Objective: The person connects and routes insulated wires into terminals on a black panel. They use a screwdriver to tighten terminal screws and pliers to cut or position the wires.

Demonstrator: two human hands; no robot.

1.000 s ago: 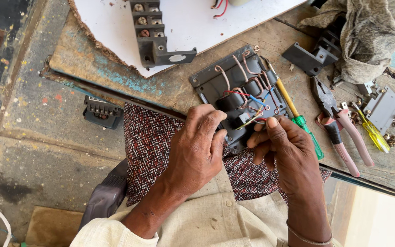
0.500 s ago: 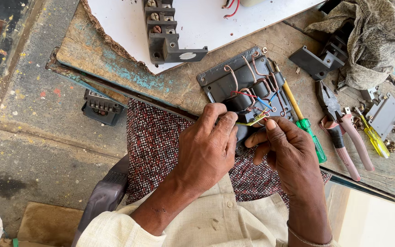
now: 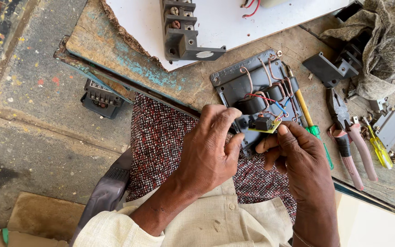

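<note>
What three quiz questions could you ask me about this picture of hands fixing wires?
1. True or false: both hands touch the small green circuit board.
2. Which tool lies nearest the right hand? A) pliers B) screwdriver C) cloth
3. What colour are the pliers' handles?

Key
1. True: the left hand and the right hand's fingers pinch it from opposite sides.
2. B
3. Pink.

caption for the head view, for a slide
Both hands, left hand and right hand, hold a small circuit board over a grey wired base plate.
</note>
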